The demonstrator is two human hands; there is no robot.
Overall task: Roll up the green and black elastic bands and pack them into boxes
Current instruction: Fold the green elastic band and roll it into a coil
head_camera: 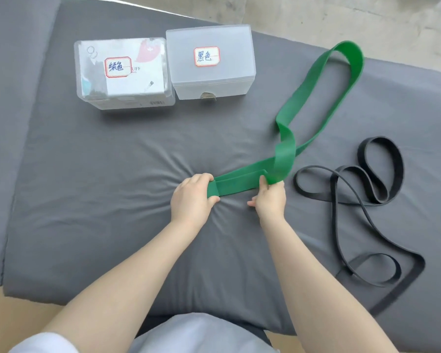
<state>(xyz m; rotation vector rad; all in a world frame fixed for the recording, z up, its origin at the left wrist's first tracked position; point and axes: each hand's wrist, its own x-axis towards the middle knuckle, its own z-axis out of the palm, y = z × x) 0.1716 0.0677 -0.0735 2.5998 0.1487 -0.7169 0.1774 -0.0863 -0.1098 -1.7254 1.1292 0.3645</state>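
A wide green elastic band (316, 98) lies across the grey sheet, its far loop reaching up to the right. Its near end is doubled flat between my hands. My left hand (191, 200) grips the folded end, thumb under and fingers over it. My right hand (270, 197) holds the band a short way to the right, where it bends up and twists. A narrow black elastic band (377, 179) lies in loose tangled loops on the right, untouched. Two boxes stand at the back: a clear one (122, 72) with a label and a frosted one (210, 62) with a label.
A grey sheet (87, 187) covers the padded surface, wrinkled around my hands. Its near edge drops off at the bottom left, with a tan floor below. A grey pad lies along the left side. Concrete floor shows beyond the far edge.
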